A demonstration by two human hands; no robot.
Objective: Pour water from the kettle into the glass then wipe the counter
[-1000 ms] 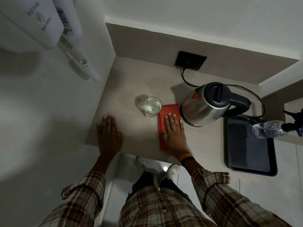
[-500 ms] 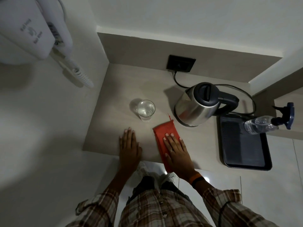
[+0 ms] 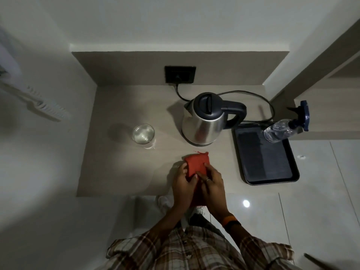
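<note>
— Where's the cloth?
— The red cloth (image 3: 196,165) is at the surface's (image 3: 120,172) near edge, the left hand (image 3: 183,187) and right hand (image 3: 212,185) both grasping it with curled fingers.
— And the rest?
— The glass (image 3: 143,133) stands far left, the kettle (image 3: 204,121) to its right.
</note>
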